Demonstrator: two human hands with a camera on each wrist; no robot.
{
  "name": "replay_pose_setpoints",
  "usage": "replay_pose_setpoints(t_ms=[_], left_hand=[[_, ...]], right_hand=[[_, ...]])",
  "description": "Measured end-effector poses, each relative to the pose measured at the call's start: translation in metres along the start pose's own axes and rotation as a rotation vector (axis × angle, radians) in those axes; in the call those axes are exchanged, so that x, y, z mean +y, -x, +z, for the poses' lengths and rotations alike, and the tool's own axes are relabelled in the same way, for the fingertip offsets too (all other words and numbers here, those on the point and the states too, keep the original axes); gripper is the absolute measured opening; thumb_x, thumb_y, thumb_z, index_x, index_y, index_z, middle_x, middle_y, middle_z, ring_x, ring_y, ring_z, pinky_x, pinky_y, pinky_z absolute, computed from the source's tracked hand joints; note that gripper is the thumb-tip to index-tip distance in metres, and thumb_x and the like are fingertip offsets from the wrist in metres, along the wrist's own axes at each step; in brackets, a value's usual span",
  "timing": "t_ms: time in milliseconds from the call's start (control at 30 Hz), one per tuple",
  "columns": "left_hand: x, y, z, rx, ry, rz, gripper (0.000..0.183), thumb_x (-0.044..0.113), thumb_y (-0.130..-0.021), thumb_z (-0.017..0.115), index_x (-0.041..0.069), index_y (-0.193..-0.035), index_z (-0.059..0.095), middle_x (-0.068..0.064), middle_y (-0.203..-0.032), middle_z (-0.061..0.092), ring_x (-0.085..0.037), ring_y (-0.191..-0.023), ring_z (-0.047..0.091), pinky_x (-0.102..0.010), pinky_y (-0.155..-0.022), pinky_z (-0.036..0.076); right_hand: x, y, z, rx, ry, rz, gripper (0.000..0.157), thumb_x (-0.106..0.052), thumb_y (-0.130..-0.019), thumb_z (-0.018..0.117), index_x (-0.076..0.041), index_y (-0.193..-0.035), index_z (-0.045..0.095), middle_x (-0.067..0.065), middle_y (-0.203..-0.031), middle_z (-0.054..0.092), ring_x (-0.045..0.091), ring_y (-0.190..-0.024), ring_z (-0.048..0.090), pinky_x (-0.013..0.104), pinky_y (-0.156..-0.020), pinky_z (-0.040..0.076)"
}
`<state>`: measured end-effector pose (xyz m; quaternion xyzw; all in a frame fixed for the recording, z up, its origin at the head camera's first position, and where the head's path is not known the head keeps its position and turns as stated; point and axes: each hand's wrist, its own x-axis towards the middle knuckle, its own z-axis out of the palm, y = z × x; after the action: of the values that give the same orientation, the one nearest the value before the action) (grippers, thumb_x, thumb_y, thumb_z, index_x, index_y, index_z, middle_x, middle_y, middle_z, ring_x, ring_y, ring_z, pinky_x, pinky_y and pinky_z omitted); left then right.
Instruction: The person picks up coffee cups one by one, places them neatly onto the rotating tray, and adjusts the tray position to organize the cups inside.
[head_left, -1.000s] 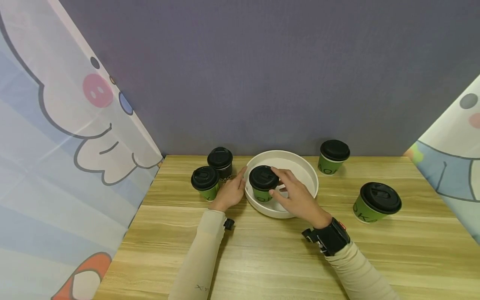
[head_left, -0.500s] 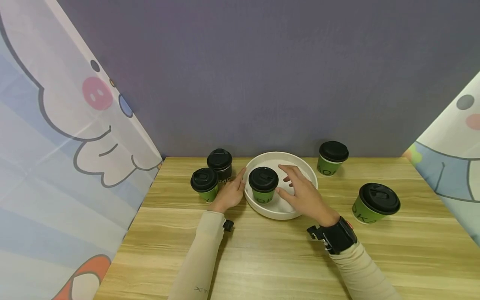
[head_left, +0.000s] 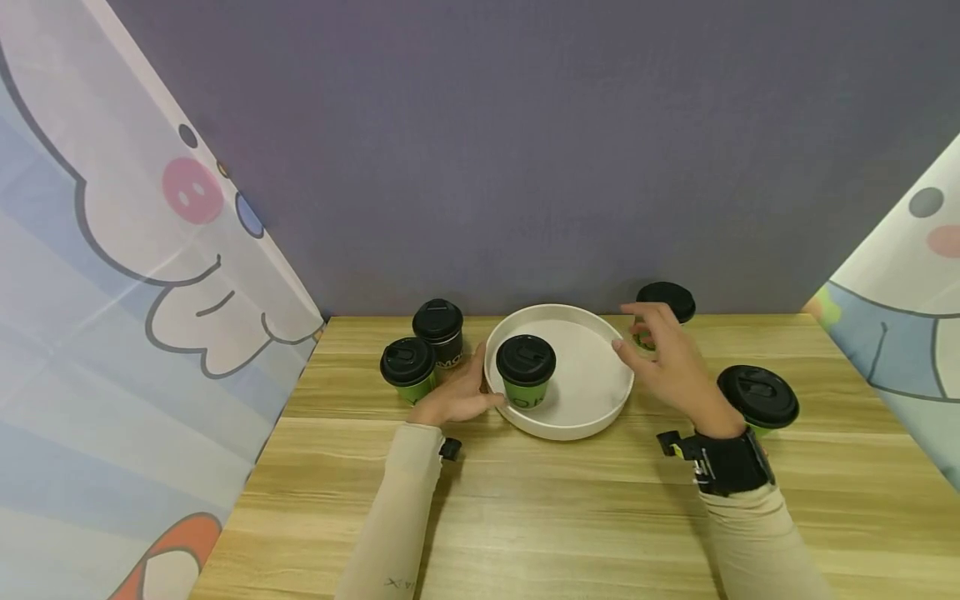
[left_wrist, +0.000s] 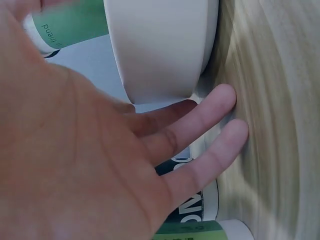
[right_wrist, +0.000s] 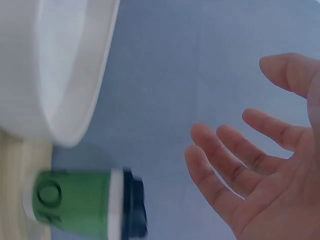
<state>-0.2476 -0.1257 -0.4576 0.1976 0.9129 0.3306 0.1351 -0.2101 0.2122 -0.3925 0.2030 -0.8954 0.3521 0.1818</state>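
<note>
Away from the lidded cup (head_left: 527,367) swung my right hand (head_left: 675,362), out past the tray (head_left: 592,379) to the right, while that cup held its spot and my left thumb spread toward the near rim. Nothing in my right grip: fingers loosely bent round air, the wrist view showing a gap to the rear green cup (head_left: 670,298). Left hand (head_left: 457,396), also free of any grasp, lay straight-fingered beside the tray wall; whether it pressed, I couldn't tell. So, one cup upright inside the tray, towards its left, and I judged this the reach for another. That called for lining up my thumb and fingers on the cup's sides, then a light close. Tight quarters, though! Grey panel (head_left: 525,167) close behind it, tray rim just left, front-right cup (head_left: 757,398) beneath my wrist's line. Over left, black cup (head_left: 438,333) and left green cup (head_left: 408,371) crowded my other hand.
</note>
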Motion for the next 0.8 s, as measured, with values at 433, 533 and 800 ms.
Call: replay_pose_setpoints(t_ms=[433, 533, 800], left_hand=[[0.005, 0.003, 0.003, -0.046, 0.036, -0.09, 0.15, 0.064, -0.067, 0.088, 0.019, -0.164, -0.017, -0.019, -0.172, 0.009, -0.033, -0.159, 0.016, -0.054, -0.124, 0.027], [0.004, 0.003, 0.003, -0.057, 0.027, -0.087, 0.149, 0.064, -0.069, 0.087, 0.019, -0.163, -0.018, -0.02, -0.171, 0.011, -0.033, -0.158, 0.017, -0.053, -0.124, 0.027], [0.0, 0.003, 0.0, -0.078, 0.046, -0.045, 0.143, 0.061, -0.075, 0.084, 0.021, -0.162, -0.021, -0.021, -0.171, 0.014, -0.032, -0.158, 0.018, -0.052, -0.125, 0.026]], right_hand=[[0.031, 0.023, -0.073, -0.002, 0.068, 0.112, 0.048, -0.015, -0.101, 0.064, 0.005, -0.143, 0.05, 0.03, -0.134, 0.051, 0.046, -0.119, 0.049, 0.053, -0.093, 0.037], [0.043, 0.031, -0.088, -0.06, 0.076, 0.186, 0.052, -0.019, -0.103, 0.061, 0.007, -0.146, 0.045, 0.034, -0.14, 0.048, 0.053, -0.123, 0.044, 0.063, -0.092, 0.035], [0.065, 0.04, -0.108, -0.304, 0.077, 0.305, 0.075, -0.028, -0.101, 0.066, 0.011, -0.154, 0.029, 0.043, -0.151, 0.03, 0.064, -0.128, 0.034, 0.072, -0.096, 0.035]])
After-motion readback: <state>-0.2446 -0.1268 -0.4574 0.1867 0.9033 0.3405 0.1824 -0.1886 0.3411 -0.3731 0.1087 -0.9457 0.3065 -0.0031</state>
